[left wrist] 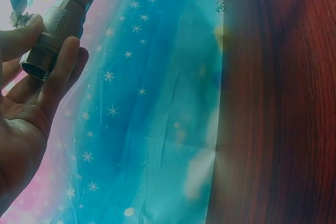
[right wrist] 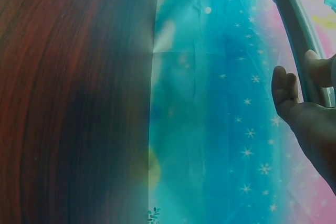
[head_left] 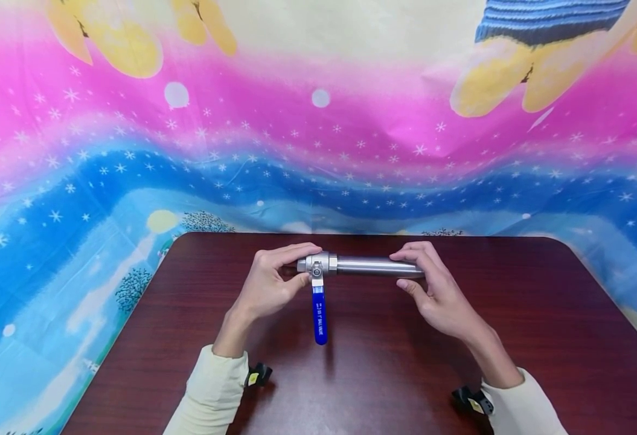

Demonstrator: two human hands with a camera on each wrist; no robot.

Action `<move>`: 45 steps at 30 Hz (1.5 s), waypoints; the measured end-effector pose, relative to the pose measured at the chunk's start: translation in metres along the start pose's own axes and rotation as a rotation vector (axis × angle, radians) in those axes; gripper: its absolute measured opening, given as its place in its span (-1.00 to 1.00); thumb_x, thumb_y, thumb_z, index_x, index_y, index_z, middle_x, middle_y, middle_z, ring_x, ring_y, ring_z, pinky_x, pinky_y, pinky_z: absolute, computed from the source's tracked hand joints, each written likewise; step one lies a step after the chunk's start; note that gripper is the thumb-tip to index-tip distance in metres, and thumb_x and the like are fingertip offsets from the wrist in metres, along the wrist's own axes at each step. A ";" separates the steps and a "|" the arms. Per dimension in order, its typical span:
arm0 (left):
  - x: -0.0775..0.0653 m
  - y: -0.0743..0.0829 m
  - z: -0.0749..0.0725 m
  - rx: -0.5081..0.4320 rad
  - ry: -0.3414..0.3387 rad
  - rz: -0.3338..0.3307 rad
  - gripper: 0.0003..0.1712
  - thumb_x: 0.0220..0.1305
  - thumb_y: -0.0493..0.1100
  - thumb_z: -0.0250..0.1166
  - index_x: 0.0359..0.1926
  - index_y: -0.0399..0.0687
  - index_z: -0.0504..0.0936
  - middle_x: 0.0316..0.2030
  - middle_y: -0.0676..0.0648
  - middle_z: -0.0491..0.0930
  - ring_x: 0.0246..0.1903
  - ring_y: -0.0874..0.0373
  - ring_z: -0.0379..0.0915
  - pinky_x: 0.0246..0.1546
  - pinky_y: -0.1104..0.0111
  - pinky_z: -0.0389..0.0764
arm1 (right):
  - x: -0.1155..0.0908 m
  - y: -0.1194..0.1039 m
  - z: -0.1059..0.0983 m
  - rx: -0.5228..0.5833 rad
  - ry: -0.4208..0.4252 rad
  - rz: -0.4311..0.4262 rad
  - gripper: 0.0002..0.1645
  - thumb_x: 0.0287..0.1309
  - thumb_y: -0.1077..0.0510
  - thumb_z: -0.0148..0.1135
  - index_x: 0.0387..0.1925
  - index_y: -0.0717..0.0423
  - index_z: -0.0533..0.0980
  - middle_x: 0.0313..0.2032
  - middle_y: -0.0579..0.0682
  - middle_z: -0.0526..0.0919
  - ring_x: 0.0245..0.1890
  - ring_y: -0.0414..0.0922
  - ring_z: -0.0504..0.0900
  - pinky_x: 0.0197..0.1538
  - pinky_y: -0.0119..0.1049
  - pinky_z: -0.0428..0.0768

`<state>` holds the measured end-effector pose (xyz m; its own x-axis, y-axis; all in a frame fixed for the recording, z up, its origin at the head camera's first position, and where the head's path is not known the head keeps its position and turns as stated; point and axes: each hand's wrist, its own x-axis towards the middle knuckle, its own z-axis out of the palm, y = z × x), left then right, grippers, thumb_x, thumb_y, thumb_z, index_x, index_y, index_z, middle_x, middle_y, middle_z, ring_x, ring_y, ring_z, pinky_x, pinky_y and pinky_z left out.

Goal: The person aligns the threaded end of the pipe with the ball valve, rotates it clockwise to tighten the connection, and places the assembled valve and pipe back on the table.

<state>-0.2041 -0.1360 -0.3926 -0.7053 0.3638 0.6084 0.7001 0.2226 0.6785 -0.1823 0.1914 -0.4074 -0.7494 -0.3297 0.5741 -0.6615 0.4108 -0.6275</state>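
Note:
A steel ball valve [head_left: 325, 261] has a bare metal pipe [head_left: 369, 266] joined to its right end. The two lie level above the table in the head view. From the valve's middle a blue lever handle [head_left: 320, 317] with white lettering points toward the person. My left hand [head_left: 266, 283] grips the valve body, thumb in front and fingers behind. In the left wrist view the valve's open end [left wrist: 39, 65] shows between thumb and fingers. My right hand [head_left: 442, 299] holds the pipe near its right end, which the hand partly hides.
The dark red wooden table [head_left: 378, 374] has rounded far corners. Behind it hangs a printed cloth [head_left: 296, 151] in pink and blue with snowflakes. Black wrist straps with small devices [head_left: 259, 374] sit at the cuffs of the pale sleeves [head_left: 212, 386].

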 end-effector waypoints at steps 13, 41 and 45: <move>0.000 0.000 0.000 -0.003 -0.003 0.002 -0.42 0.07 -0.60 0.46 0.17 -0.27 0.76 0.13 -0.22 0.78 -0.09 0.16 0.70 -0.20 0.40 0.81 | 0.001 0.001 0.000 0.004 0.012 -0.013 -0.37 0.19 0.59 0.33 0.24 0.12 0.58 0.16 0.03 0.58 0.11 -0.32 0.50 0.09 -0.63 0.46; 0.000 -0.002 0.000 0.008 0.004 0.017 -0.40 0.05 -0.61 0.45 0.16 -0.24 0.78 0.12 -0.23 0.78 -0.06 0.13 0.70 -0.25 0.39 0.80 | 0.000 -0.001 -0.001 0.041 -0.021 0.008 -0.36 0.27 0.57 0.28 0.32 0.13 0.54 0.21 0.03 0.54 0.13 -0.32 0.48 0.05 -0.60 0.48; 0.000 -0.001 0.000 0.016 0.005 0.018 -0.40 0.05 -0.61 0.45 0.15 -0.23 0.78 0.11 -0.22 0.79 -0.08 0.16 0.69 -0.25 0.42 0.79 | -0.001 -0.002 -0.001 0.055 -0.040 0.021 -0.35 0.27 0.57 0.28 0.33 0.12 0.52 0.24 0.03 0.48 0.14 -0.32 0.46 -0.03 -0.61 0.53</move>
<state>-0.2052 -0.1366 -0.3933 -0.6932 0.3631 0.6226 0.7142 0.2302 0.6609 -0.1805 0.1922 -0.4062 -0.7631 -0.3555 0.5396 -0.6452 0.3714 -0.6677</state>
